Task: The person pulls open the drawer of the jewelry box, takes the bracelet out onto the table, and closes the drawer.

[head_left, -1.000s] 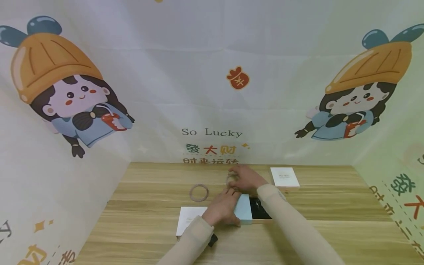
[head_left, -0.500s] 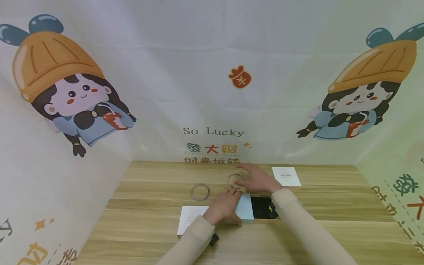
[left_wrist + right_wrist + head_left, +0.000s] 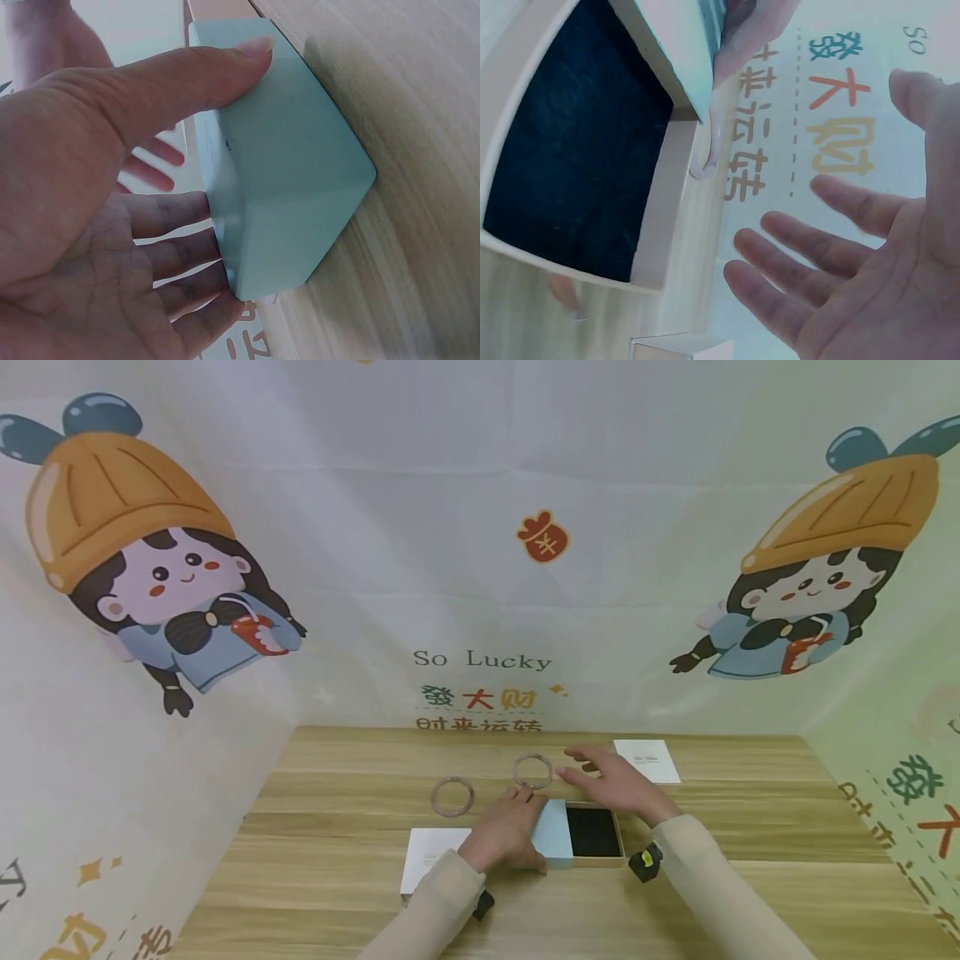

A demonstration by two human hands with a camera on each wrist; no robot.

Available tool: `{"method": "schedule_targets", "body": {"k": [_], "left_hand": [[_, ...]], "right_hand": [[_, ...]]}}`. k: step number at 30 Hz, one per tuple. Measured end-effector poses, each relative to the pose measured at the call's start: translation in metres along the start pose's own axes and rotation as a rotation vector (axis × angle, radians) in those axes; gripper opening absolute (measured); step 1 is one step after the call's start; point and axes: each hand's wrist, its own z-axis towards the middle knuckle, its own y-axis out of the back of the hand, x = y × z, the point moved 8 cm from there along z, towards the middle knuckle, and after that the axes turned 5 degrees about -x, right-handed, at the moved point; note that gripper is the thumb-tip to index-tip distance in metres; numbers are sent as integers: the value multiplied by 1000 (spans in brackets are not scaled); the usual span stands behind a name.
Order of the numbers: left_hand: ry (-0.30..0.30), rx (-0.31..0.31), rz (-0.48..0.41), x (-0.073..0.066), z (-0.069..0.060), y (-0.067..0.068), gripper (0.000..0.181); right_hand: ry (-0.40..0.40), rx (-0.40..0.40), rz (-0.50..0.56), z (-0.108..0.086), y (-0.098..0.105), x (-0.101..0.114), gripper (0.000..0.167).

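A light blue box sleeve (image 3: 552,835) sits mid-table, its drawer (image 3: 620,843) pulled out to the right. Black lining (image 3: 577,142) covers the drawer's bottom; nothing lies on it. My left hand (image 3: 504,828) grips the sleeve, thumb on the near side and fingers along the far side, as the left wrist view shows (image 3: 150,172). Behind the box lies a pale translucent bangle (image 3: 515,776). My right hand (image 3: 611,783) hovers just right of that bangle, fingers spread and holding nothing. A second, pinkish bangle (image 3: 432,799) lies farther left.
A white box (image 3: 431,852) with small print is partly covered by my left forearm. Another white box (image 3: 647,762) stands at the back right. A printed cloth (image 3: 480,610) hangs behind the wooden table (image 3: 315,860).
My right hand has let go of the translucent bangle and moved right, leaving it on the table and uncovering the drawer. The left hand keeps its hold on the sleeve.
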Motion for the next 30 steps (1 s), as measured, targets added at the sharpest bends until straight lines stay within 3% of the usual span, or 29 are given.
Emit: {"method": "schedule_targets", "body": {"k": [12, 17, 21, 30], "left_hand": [[-11, -24, 0, 1, 0, -1, 95], [1, -9, -10, 2, 0, -2, 95], [2, -6, -3, 1, 1, -1, 96], [-4, -12, 2, 2, 2, -1, 94]], "right_hand": [[-236, -67, 161, -37, 11, -29, 71], [-294, -139, 144, -52, 13, -49, 67], [-344, -184, 211, -60, 8, -65, 60], [-341, -174, 282, -70, -12, -81, 32]]}}
